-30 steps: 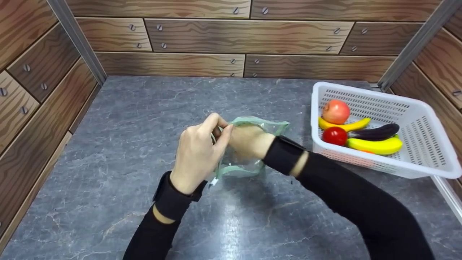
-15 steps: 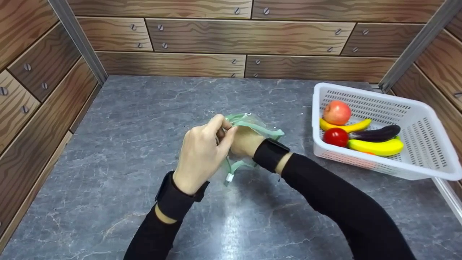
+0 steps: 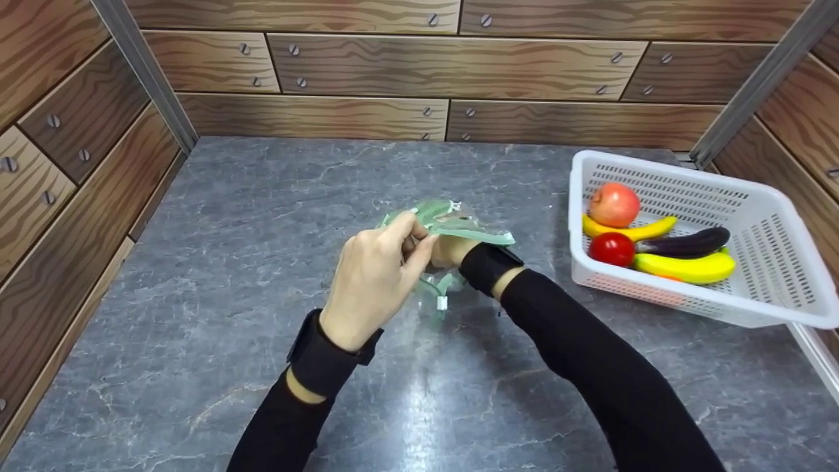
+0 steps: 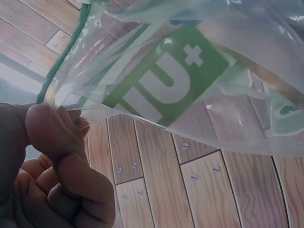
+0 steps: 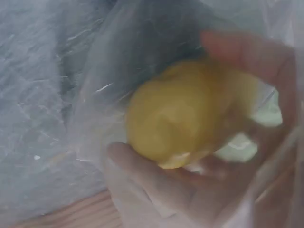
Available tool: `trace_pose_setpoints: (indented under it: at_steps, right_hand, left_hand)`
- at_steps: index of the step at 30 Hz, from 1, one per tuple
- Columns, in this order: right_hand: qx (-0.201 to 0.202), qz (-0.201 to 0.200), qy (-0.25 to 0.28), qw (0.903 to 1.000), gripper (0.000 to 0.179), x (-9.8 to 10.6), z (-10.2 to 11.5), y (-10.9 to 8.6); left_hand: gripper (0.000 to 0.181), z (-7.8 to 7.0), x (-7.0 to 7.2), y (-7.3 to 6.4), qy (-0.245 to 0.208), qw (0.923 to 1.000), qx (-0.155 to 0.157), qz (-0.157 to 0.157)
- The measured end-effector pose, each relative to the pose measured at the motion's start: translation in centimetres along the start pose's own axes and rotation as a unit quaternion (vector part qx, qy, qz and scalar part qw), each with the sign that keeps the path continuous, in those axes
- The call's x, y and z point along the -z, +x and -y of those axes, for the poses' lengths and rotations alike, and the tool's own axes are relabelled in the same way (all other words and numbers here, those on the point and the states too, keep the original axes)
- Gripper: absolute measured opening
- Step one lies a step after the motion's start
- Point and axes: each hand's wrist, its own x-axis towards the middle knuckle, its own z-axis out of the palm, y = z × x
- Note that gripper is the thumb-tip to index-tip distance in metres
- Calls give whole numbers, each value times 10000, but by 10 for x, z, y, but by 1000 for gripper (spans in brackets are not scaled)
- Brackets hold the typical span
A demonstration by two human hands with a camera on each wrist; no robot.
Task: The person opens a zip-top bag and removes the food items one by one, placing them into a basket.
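A clear zip bag (image 3: 478,235) with a green rim and a white slider (image 3: 442,303) hangs over the middle of the table. My left hand (image 3: 373,275) pinches its rim between thumb and bent forefinger; the left wrist view shows this grip beside the bag's green printed label (image 4: 171,76). Inside the bag is my right hand (image 3: 451,251), mostly hidden from above by the left hand and the rim. The right wrist view, blurred, has its thumb and fingers curled round a yellow rounded fruit (image 5: 173,114). Its exact kind is unclear.
On the right stands a white perforated basket (image 3: 780,308). In it lie an apple (image 3: 614,204), a tomato (image 3: 611,249), an eggplant (image 3: 685,242), a banana (image 3: 632,231) and a thicker yellow piece (image 3: 685,267). Wood-patterned walls (image 3: 367,118) enclose the grey table (image 3: 196,314).
My right hand has gone deeper into the bag, moving slightly left. The bag's mouth has tilted and narrowed, and its slider has swung right and up. The left hand keeps its pinch, shifting slightly right.
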Motion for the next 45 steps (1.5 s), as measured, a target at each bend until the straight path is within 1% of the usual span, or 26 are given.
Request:
trace_pose_setpoints:
  at_steps: [2, 4, 6, 8, 9, 11, 12, 14, 17, 18, 19, 20, 22, 24, 26, 27, 29, 30, 35, 38, 40, 43, 45]
  right_hand:
    - [90, 332, -225, 9992, 35, 1, 0, 2]
    - [175, 446, -599, 9971, 32, 2, 1, 4]
    - [209, 500, -653, 9964, 31, 4, 4, 3]
    - [313, 391, -660, 9966, 25, 7, 8, -5]
    - [425, 285, -626, 9967, 21, 10, 10, -10]
    - [790, -53, -620, 9949, 12, 15, 13, -26]
    - [1046, -299, -831, 9906, 11, 18, 15, -34]
    - [1392, -709, -1042, 9822, 18, 23, 20, -51]
    - [1557, -1128, -1283, 9729, 23, 30, 29, -75]
    - [1649, -1332, -1344, 9680, 24, 31, 31, -83]
    - [1693, -1449, -1228, 9671, 26, 33, 34, -91]
    - [1762, -1611, -1234, 9632, 29, 34, 36, -100]
    - [1997, -1980, -1307, 9507, 39, 35, 38, -116]
    - [2272, -2365, -1360, 9349, 54, 35, 37, -133]
    - [2387, -2611, -1456, 9239, 65, 35, 36, -147]
    - [2426, -2723, -1506, 9189, 68, 36, 34, -154]
    - [2507, -2888, -1501, 9117, 70, 36, 31, -166]
    - [2521, -2937, -1491, 9099, 70, 37, 29, -172]
    - [2583, -3016, -1169, 9103, 78, 45, 16, -206]
    - [2634, -3111, -981, 9079, 80, 53, 4, -225]
    - [2590, -3173, -889, 9079, 81, 58, -7, -236]
    - [2360, -3232, -744, 9134, 83, 65, -25, -248]
    - [2202, -3263, -672, 9168, 84, 68, -40, -253]
  left_hand:
    - [14, 0, 0, 0, -9, 10000, -25, 28]
    - [14, 0, 1, 0, -28, 10000, -43, 39]
    - [14, 0, 2, 1, -23, 10000, -35, 18]
    - [14, 0, 4, 1, -4, 10000, -7, -22]
    - [13, 1, 5, 2, 1, 10000, 10, -50]
    - [13, 1, 7, 2, 21, 9999, 39, -118]
    - [13, 1, 8, 2, 25, 9999, 49, -150]
    - [12, 1, 9, 2, 32, 9998, 50, -210]
    - [13, 2, 10, 2, 56, 9996, 82, -270]
    - [13, 2, 10, 2, 59, 9995, 97, -285]
    - [14, 2, 10, 2, 58, 9995, 117, -302]
    - [15, 3, 11, 2, 43, 9994, 139, -310]
    - [15, 3, 12, 2, 1, 9993, 177, -326]
    - [15, 2, 13, 2, -43, 9992, 211, -352]
    - [13, 2, 15, 2, -62, 9989, 240, -387]
    - [12, 2, 16, 1, -54, 9988, 255, -405]
    - [11, 2, 17, 1, -38, 9987, 265, -432]
    - [11, 2, 18, 1, -28, 9987, 261, -435]
    - [12, 1, 16, 1, 66, 9988, 209, -443]
    - [12, 1, 16, 0, 92, 9986, 205, -483]
    - [12, 1, 15, 0, 84, 9985, 202, -506]
    - [12, 1, 15, 0, 87, 9985, 202, -510]
    - [12, 1, 15, 0, 88, 9985, 203, -506]
